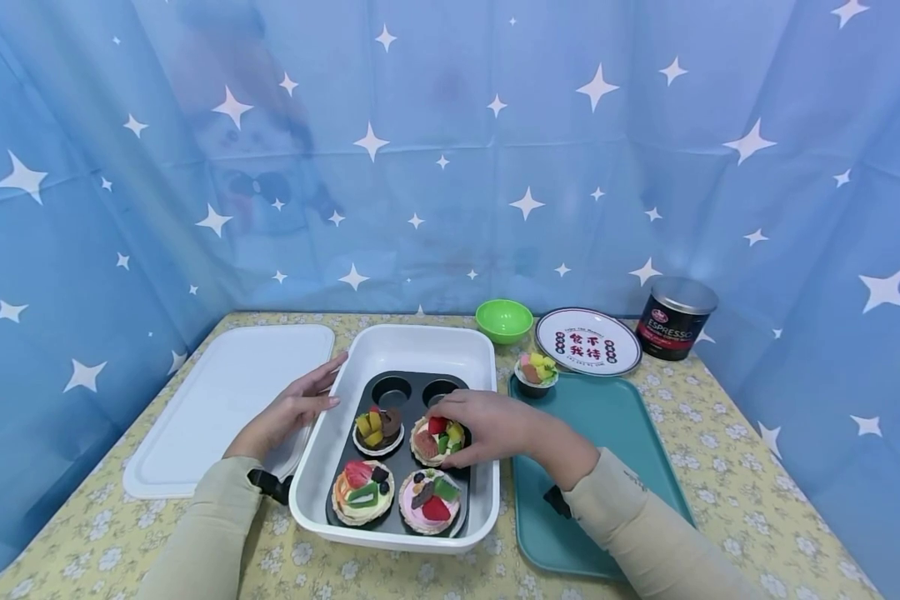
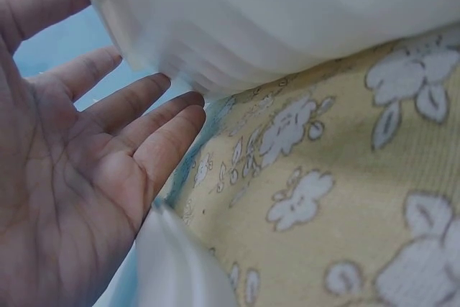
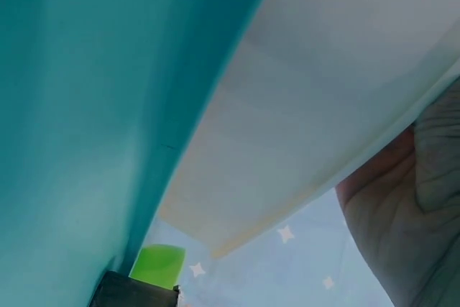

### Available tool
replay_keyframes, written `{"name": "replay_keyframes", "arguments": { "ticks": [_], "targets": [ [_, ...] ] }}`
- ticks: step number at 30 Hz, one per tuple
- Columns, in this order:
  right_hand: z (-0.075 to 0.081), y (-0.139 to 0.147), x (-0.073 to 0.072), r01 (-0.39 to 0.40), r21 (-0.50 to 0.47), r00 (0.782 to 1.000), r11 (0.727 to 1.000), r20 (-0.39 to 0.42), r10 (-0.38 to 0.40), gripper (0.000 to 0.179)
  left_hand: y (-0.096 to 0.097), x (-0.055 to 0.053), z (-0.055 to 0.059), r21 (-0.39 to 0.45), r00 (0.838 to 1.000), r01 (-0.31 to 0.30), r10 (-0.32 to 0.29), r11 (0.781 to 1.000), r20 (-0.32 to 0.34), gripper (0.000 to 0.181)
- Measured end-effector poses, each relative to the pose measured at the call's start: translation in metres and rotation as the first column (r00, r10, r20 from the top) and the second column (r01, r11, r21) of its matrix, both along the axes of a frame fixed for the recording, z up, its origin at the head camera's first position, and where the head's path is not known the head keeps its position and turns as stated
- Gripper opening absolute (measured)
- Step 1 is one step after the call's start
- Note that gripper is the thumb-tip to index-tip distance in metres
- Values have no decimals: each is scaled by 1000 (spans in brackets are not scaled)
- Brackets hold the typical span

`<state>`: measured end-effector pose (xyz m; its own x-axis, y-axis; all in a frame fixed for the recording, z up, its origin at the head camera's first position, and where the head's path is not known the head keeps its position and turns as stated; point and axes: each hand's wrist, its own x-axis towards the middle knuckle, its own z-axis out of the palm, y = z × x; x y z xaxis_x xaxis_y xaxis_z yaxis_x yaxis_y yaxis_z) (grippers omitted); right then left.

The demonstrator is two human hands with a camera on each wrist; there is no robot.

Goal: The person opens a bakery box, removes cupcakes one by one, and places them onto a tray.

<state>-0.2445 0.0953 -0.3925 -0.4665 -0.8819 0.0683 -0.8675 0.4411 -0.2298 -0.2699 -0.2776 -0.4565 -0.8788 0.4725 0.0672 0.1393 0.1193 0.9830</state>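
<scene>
A dark muffin tin (image 1: 415, 457) lies inside a white basin (image 1: 420, 342). My right hand (image 1: 498, 425) reaches over the basin's right wall, thumb and fingers around a fruit-topped tart (image 1: 437, 442) at a right-hand cup of the tin. Other cups hold a chocolate tart (image 1: 378, 431), a tart with green and red fruit slices (image 1: 363, 493) and a pink-cream tart (image 1: 430, 502). The two far cups contain nothing. Outside the basin's left wall is my left hand (image 1: 288, 412), its fingers extended against the side. In the right wrist view, the basin wall hides the right fingers.
A teal tray (image 1: 592, 467) lies to the right, with a fruit-topped cupcake (image 1: 536, 372) at its far-left corner. Behind stand a green bowl (image 1: 504, 321), a plate with red characters (image 1: 588, 342) and an espresso tin (image 1: 677, 318). A white board (image 1: 228, 400) lies left.
</scene>
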Motion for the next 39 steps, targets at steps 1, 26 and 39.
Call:
{"name": "replay_keyframes", "arguments": {
  "ticks": [1,26,39],
  "targets": [
    [0,0,0,-10,-5,1000,1000,-10,10,62,0,0,0,-3,1000,-5,5,1000,2,76],
    [0,3,-2,-25,-87,1000,996,-12,24,63,-1,2,4,-14,1000,2,-3,1000,-17,76],
    [3,7,-1,-7,-119,1000,993,-5,6,66,1,2,4,-43,999,-30,29,999,-19,77]
  ]
}}
